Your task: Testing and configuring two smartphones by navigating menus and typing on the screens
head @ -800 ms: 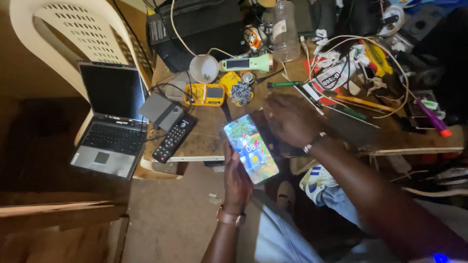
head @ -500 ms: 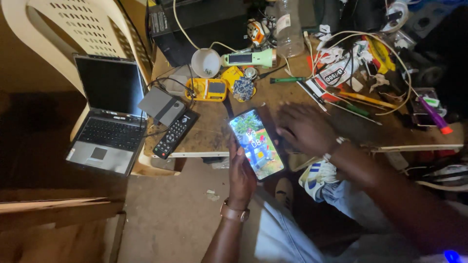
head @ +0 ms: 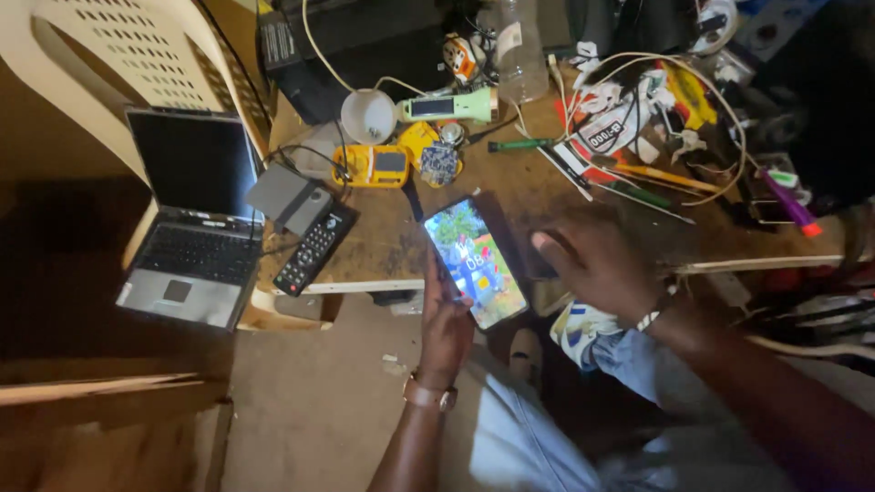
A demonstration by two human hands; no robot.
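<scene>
My left hand [head: 445,321] grips a smartphone [head: 475,261] from below, its lit, colourful screen facing up over the front edge of the wooden workbench [head: 392,244]. My right hand [head: 592,260] hovers just right of the phone, fingers spread and holding nothing, thumb pointing toward the screen. A bracelet sits on the right wrist and a watch [head: 427,394] on the left wrist.
A black remote [head: 314,248], a yellow meter [head: 375,166], a green torch [head: 448,107], a white bowl [head: 368,116], screwdrivers and tangled cables [head: 638,100] crowd the bench. An open laptop [head: 193,223] rests on a plastic chair [head: 100,64] at left. A purple marker [head: 786,196] lies at right.
The phone and my left hand have stayed together near the bench edge. My right hand has drawn back to the right of the phone, away from the bench top, and the view has shifted slightly.
</scene>
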